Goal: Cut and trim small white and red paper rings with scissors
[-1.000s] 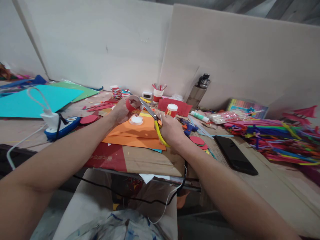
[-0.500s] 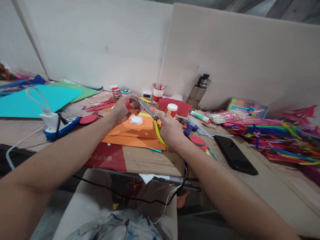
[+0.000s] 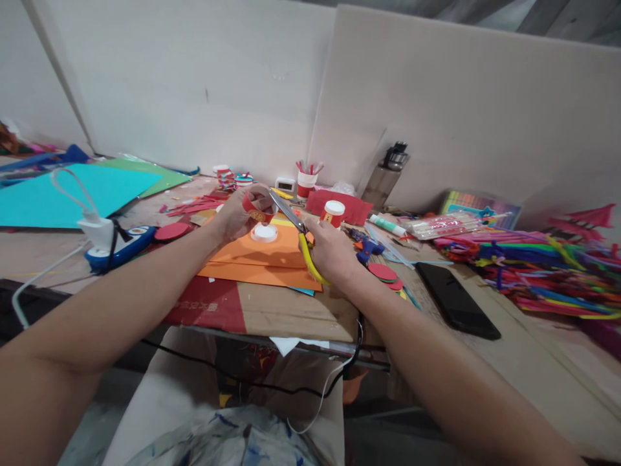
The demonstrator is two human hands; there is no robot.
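Observation:
In my left hand (image 3: 237, 217) is a red ring with a gold mark (image 3: 258, 212), which looks like a band cut from a paper cup. My fingers are closed around its left side. The scissors (image 3: 286, 210) are gripped by their yellow handle in my right hand (image 3: 332, 249), blades pointing up and left at the ring's right edge. Whether the blades touch the ring I cannot tell. Below the ring a white round cup piece (image 3: 264, 233) lies on orange sheets (image 3: 252, 255). Just behind my right hand stands a red cup with a white top (image 3: 334, 212).
A glue gun (image 3: 369, 250), red paper discs (image 3: 383, 273) and a black phone (image 3: 456, 301) lie to the right. Pipe cleaners (image 3: 533, 265) heap at far right. A bottle (image 3: 385, 178) stands at the back. On the left are a blue-and-white device (image 3: 121, 249) and a cyan sheet (image 3: 72, 194).
The red ring has turned slightly in my left hand and sits a little lower. The scissors have shifted very slightly. Everything else looks the same.

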